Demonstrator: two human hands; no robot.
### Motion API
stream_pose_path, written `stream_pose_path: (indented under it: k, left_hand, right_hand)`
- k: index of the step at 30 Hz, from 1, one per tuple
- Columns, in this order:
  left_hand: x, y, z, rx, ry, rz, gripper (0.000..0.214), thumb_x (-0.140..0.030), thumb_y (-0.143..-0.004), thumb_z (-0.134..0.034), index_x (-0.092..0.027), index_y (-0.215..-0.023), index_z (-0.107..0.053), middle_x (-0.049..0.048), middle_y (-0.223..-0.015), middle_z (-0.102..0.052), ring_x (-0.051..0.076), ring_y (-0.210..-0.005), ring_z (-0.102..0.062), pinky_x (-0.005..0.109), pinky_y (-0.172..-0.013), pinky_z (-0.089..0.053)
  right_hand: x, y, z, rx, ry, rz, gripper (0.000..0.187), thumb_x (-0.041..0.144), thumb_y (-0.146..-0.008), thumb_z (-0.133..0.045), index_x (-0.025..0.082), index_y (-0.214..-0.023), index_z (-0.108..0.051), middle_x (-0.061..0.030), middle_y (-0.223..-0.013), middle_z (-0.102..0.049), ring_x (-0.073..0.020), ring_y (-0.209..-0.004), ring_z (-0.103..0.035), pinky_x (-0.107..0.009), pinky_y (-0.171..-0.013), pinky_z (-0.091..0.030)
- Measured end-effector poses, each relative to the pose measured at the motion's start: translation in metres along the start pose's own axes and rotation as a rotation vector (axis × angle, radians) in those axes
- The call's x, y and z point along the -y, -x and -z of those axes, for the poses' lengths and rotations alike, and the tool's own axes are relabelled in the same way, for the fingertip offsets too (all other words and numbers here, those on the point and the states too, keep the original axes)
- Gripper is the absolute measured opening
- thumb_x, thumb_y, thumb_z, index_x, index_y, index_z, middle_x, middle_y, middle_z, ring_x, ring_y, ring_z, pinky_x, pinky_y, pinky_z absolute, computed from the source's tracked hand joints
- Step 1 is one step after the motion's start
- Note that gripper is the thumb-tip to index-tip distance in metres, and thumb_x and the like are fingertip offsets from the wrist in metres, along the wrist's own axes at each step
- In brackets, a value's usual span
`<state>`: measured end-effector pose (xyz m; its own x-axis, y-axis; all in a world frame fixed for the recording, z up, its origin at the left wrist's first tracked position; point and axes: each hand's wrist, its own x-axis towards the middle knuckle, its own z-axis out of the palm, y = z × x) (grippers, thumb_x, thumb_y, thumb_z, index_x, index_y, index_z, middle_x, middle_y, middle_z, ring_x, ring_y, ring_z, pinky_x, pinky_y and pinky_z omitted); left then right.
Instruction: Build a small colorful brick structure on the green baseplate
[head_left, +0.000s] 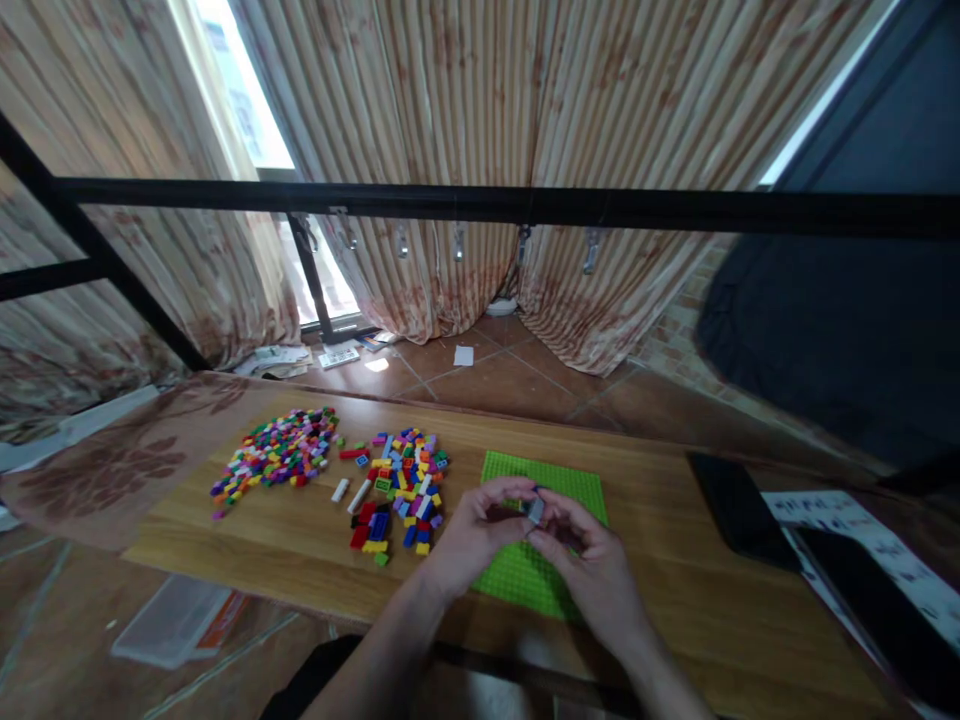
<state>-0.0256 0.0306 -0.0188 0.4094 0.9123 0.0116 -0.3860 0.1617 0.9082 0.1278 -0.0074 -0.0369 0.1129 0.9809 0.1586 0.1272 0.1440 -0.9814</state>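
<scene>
Over a green studded baseplate (517,585), my left hand (480,530) and my right hand (589,545) meet at the fingertips. Between them is a small grey toy brick (535,510), with something dark beside it that is too small to make out. Both hands are closed on this piece, and fingers cover part of it. To the left of my hands lies a loose group of larger toy bricks (409,480) in red, yellow, blue and other colours. A white brick (340,490) sits apart at that group's left side.
A heap of small mixed bricks (281,450) covers the wooden table's (247,545) left part. On the right lie a black tablet-like slab (739,510), a printed sheet (870,545) and another dark device (885,610). A black rail (450,203) crosses beyond the table.
</scene>
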Motion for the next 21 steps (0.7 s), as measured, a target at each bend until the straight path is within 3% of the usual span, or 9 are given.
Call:
stream_pose_path:
  k: [8,12,17,21]
  left_hand:
    - [0.008,-0.005,-0.019,0.028,0.043,-0.005,0.035,-0.022,-0.069,-0.079,-0.018,-0.103,-0.071,0.0057,-0.098,-0.071,0.015,-0.086,-0.063,0.028,-0.083,-0.048]
    - [0.013,-0.01,-0.023,0.009,0.051,0.03,0.037,-0.029,-0.071,-0.079,-0.016,-0.104,-0.07,0.0064,-0.096,-0.071,0.012,-0.074,-0.062,0.027,-0.075,-0.05]
    - [0.017,-0.016,-0.023,-0.05,0.045,0.06,0.042,-0.039,-0.074,-0.075,-0.016,-0.107,-0.067,0.0064,-0.093,-0.07,0.013,-0.073,-0.063,0.03,-0.075,-0.052]
    - [0.015,-0.018,-0.022,-0.031,-0.033,0.056,0.043,-0.041,-0.077,-0.071,-0.014,-0.11,-0.064,0.0059,-0.088,-0.069,0.014,-0.074,-0.063,0.028,-0.073,-0.051]
  right_hand:
    - [0.002,-0.005,0.013,-0.062,0.008,0.037,0.023,0.034,-0.081,-0.066,0.023,-0.101,-0.07,-0.0036,-0.097,-0.07,-0.018,-0.088,-0.064,-0.032,-0.078,-0.053]
    - [0.004,-0.005,0.016,-0.066,0.044,0.088,0.023,0.034,-0.084,-0.062,0.024,-0.103,-0.07,-0.0045,-0.102,-0.069,-0.0188,-0.093,-0.064,-0.032,-0.079,-0.053]
    - [0.003,-0.006,0.019,-0.074,0.194,0.171,0.025,0.028,-0.085,-0.058,0.024,-0.108,-0.068,-0.0057,-0.107,-0.066,-0.0187,-0.093,-0.063,-0.034,-0.082,-0.052]
    - [0.009,-0.005,0.022,-0.008,0.287,0.205,0.028,0.026,-0.085,-0.057,0.026,-0.112,-0.066,-0.0061,-0.111,-0.063,-0.0195,-0.098,-0.061,-0.034,-0.086,-0.05]
